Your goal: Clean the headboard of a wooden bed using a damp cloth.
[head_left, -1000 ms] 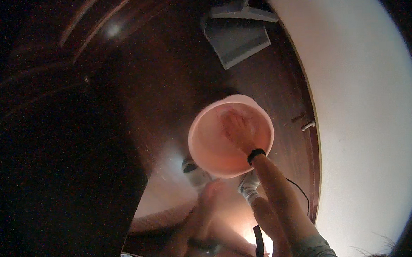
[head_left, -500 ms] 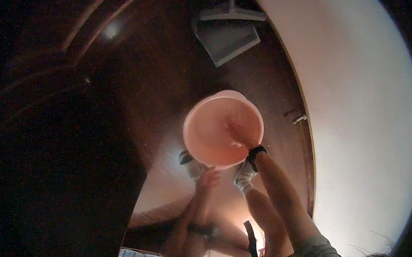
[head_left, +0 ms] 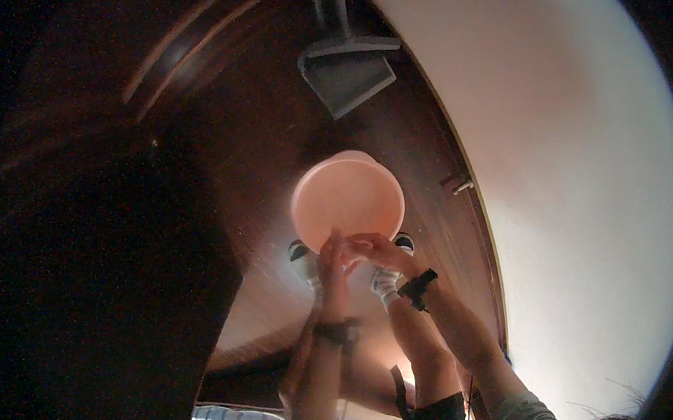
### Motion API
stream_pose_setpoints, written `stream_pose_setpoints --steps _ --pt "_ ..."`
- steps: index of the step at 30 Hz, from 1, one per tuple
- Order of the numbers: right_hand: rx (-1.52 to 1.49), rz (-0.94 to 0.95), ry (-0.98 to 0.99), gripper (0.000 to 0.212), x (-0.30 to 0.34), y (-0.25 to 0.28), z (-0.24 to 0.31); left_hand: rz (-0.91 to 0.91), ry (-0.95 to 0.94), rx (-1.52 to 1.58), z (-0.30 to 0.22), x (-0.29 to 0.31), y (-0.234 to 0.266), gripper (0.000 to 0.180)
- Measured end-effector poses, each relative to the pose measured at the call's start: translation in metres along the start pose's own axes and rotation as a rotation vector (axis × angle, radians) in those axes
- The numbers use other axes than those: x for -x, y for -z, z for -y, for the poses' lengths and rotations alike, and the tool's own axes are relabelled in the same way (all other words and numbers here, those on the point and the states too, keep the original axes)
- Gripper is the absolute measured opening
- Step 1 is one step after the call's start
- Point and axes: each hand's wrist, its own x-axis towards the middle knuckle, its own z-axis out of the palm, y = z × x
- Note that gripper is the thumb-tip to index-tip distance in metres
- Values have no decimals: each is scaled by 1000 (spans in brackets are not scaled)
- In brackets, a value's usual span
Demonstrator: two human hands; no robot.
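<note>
A round pink basin [head_left: 343,187] stands on the dark wooden floor just in front of my feet. My left hand [head_left: 333,261] is over its near rim, fingers pointing forward. From the right, my right hand [head_left: 380,253] reaches across with its fingers stretched toward the left hand, and the two meet at the fingertips. Some of the fingers overlap and are a little blurred. No object shows between them. A dark band [head_left: 419,287] circles my right wrist, and another dark band [head_left: 339,332] is on the left one.
A grey dustpan [head_left: 349,78] with upright handles stands beyond the basin. A pale wall [head_left: 569,200] curves along the right, with a small metal doorstop-like fitting [head_left: 463,186] near its base. Dark panelling [head_left: 92,281] fills the left. My feet in light footwear [head_left: 303,264] flank the basin's near side.
My right hand has come out of the basin and moved back to the near rim. My left hand has lifted toward it, and they now touch. The view has shifted slightly.
</note>
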Motion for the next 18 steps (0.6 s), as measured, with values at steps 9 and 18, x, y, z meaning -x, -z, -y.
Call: stream_pose_setpoints --steps 9,18 --pt "-119 -216 234 38 1 -14 16 -119 -190 -109 -22 14 -33 38" --pt "0 -558 388 56 -21 93 -65 66 -161 34 8 12 -96 37"
